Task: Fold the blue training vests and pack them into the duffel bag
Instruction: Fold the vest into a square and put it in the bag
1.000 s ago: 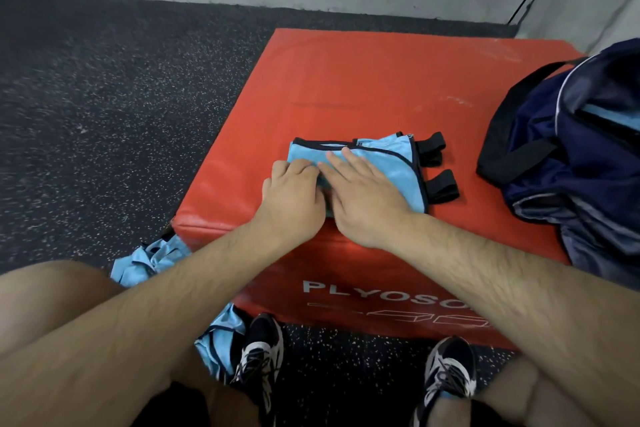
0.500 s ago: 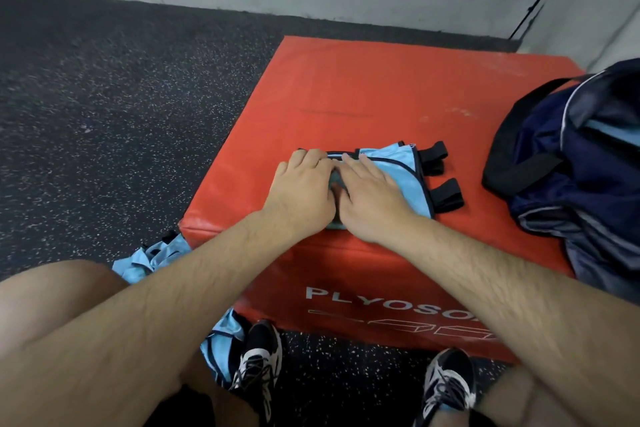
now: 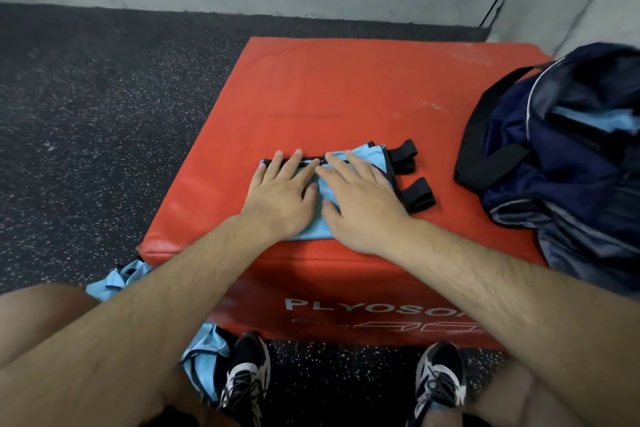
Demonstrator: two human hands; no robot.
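Head view, one frame.

Folded vest (image 3: 367,157): light blue with black trim, lying flat on top of the red plyo box (image 3: 311,90), in the near half and a little left of centre. Its near edge sits just short of the box's front lip. The long axis runs left to right across the box, with the right end angled slightly away from the person. A black-trimmed edge lies along the far side. Two black strap loops (image 3: 419,194) stick out from the right-hand end, pointing toward the duffel bag (image 3: 561,163).

Left hand (image 3: 280,194): palm down on the left part of the vest, fingers straight and spread slightly, tips at the far trimmed edge. It presses and grips nothing.

Right hand (image 3: 360,204): palm down on the middle and right part, fingers straight and aimed away and left. The two hands lie side by side, forefingers close together near the far edge; whether they touch, cannot tell.

Duffel bag: navy with a black carry strap, on the right side of the box, well apart from the vest, mouth open. Light blue fabric (image 3: 588,120) shows inside.

Floor (image 3: 86,97): dark speckled rubber. Loose blue vests (image 3: 117,279) are heaped beside the box's near left corner, partly hidden by the left forearm. Two black-and-white shoes (image 3: 246,367) stand at the box front
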